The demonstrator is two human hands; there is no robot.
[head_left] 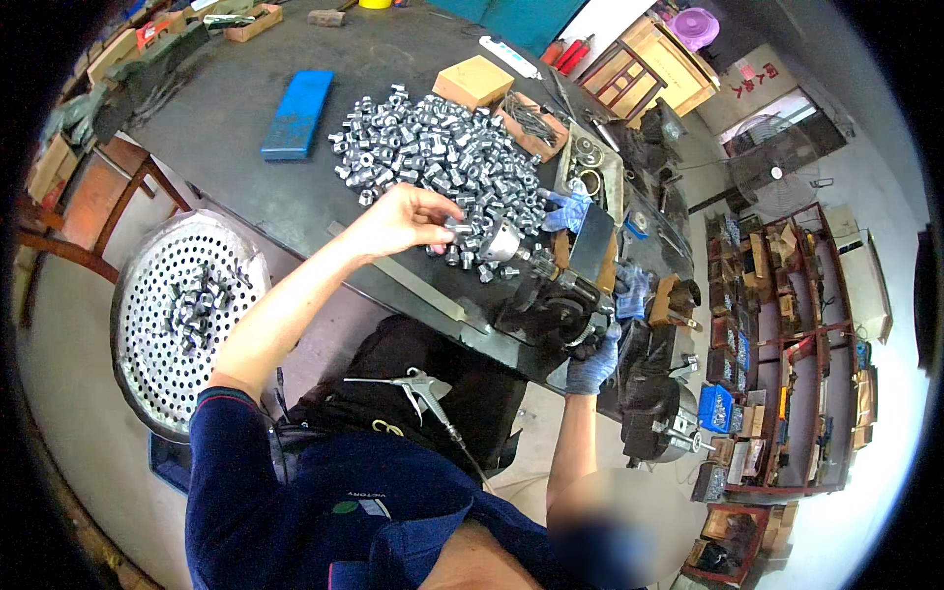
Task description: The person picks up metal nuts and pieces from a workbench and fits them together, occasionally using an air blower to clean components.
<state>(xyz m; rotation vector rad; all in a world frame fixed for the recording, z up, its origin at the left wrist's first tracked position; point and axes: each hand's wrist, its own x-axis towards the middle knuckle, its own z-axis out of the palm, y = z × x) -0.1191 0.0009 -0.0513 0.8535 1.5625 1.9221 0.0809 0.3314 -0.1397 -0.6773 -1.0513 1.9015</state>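
My bare left hand [408,221] pinches a small metal fitting [455,227] between thumb and fingers, at the near edge of a large heap of similar steel fittings [433,147]. Just right of it is the chuck [501,241] of a small bench machine [556,305]. My right hand [595,366], in a grey-blue glove with dark fingertips, is curled at the near right side of that machine. Its fingers are closed against a dark round part, and what they grip is hidden.
On the dark workbench [216,108] lie a blue block [298,113], a cardboard box [473,81] and blue gloves [567,206]. At left, a perforated metal tray [147,295] holds several fittings. An air blow gun [423,388] lies across my lap. Shelves with bins [787,354] stand at right.
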